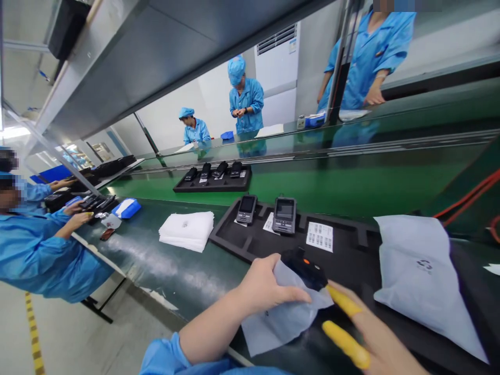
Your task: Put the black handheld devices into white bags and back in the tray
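A black handheld device (307, 268) with an orange button sticks partly out of a translucent white plastic bag (283, 325). My left hand (265, 286) is closed on the bag, its thumb lying across the front near the device. My right hand (375, 328) wears yellow finger covers on thumb and index finger. These two fingers are spread apart, with the index finger touching the device's right end at the bag's mouth. The remaining fingers of that hand are hidden. Beneath both hands lies a black tray (344, 252) with two upright-screened devices, the nearer one (284, 216) beside a label sheet (319, 237).
A stack of white bags (186, 230) lies left of the tray, and another bag (422, 276) rests on its right side. A second tray (213, 185) with several devices sits on the green belt (332, 179). Co-workers in blue stand or sit around the line; a shelf (175, 57) hangs overhead.
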A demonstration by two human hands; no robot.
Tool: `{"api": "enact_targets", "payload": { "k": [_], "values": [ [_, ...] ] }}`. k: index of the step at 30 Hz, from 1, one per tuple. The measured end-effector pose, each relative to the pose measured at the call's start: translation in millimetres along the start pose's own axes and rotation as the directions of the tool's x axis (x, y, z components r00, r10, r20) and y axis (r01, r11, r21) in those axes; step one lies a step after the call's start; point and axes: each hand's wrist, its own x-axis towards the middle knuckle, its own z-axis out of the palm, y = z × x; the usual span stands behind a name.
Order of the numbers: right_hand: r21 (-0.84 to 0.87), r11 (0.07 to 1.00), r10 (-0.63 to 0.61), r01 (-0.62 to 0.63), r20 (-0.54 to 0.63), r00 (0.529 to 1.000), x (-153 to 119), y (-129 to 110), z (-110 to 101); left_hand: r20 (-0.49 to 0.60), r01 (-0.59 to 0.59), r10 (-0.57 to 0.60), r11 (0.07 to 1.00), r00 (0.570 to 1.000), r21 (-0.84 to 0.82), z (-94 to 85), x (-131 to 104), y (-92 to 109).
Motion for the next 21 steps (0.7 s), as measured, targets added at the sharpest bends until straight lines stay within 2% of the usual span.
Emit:
{"api": "enact_targets", "payload": {
  "k": [3,5,7,11,14,16,18,21],
  "values": [
    [0.094,0.995,-0.014,0.015,-0.016,1.000,-2,1,10,-0.077,-0.141,0.143,0.990,0.987,0.031,12.0,-1,2],
    [0.143,0.990,0.003,0.004,-0.049,0.999,1,-3,10,-0.113,-0.280,0.282,0.959,0.953,0.039,18.6,-2,3],
    [0.166,0.986,-0.002,0.018,-0.097,0.995,7,-8,5,-0.156,-0.371,0.370,0.928,0.916,0.029,24.0,-3,3],
    [0.174,0.985,0.039,-0.006,-0.183,0.982,17,-18,-2,-0.268,-0.395,0.380,0.919,0.885,-0.004,33.1,0,7],
    [0.241,0.964,0.173,-0.111,-0.255,0.951,22,-23,0,-0.338,-0.425,0.389,0.904,0.857,-0.039,38.1,5,13],
    [0.356,0.911,0.324,-0.209,-0.304,0.896,26,-24,5,-0.375,-0.454,0.399,0.889,0.837,-0.068,40.9,9,18],
    [0.523,0.805,0.496,-0.280,-0.333,0.802,32,-26,10,-0.375,-0.479,0.409,0.870,0.832,-0.114,43.7,14,20],
    [0.735,0.624,0.671,-0.264,-0.331,0.663,46,-30,13,-0.377,-0.506,0.423,0.848,0.824,-0.157,46.9,21,20]
  ]
}}
